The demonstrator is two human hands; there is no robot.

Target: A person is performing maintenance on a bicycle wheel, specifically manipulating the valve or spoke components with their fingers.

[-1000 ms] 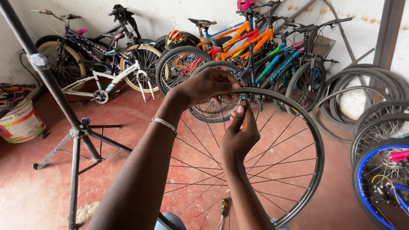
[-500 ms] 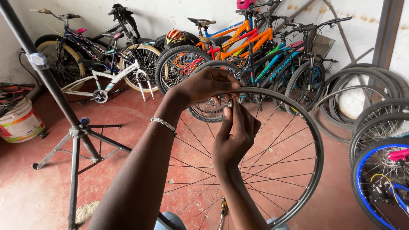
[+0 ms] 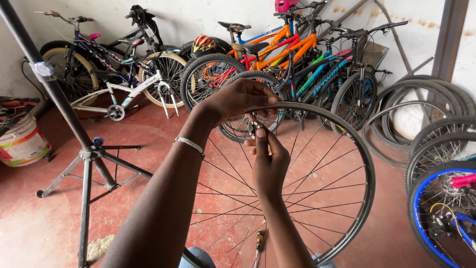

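- Nearest, low in the view, a screwdriver (image 3: 259,241) with a yellow and dark handle shows through the spokes near the bottom of the wheel.
- The wheel (image 3: 364,198) is a bare dark rim with thin silver spokes and no tyre, held upright in front of the person, its top at hand height and its lower part out of view.
- The right hand (image 3: 270,161) reaches up inside the wheel, its fingers (image 3: 261,141) pinched together on something small at a spoke just under the rim; what it is cannot be made out.
- The left hand (image 3: 238,101) comes over from the left with a silver bracelet (image 3: 189,145) on the wrist, and its fingers are curled around the top of the rim, gripping it.
- To the left stands a dark metal repair stand (image 3: 89,154) on splayed legs, on the red floor (image 3: 148,134).
- Further left sits a white bucket (image 3: 22,144) with coloured bands.
- On the right a blue-rimmed wheel (image 3: 421,218) leans among loose tyres (image 3: 431,94).
- Along the back wall stands a row of bicycles (image 3: 277,54), orange, blue and dark, with a red and yellow helmet (image 3: 203,44) among them.
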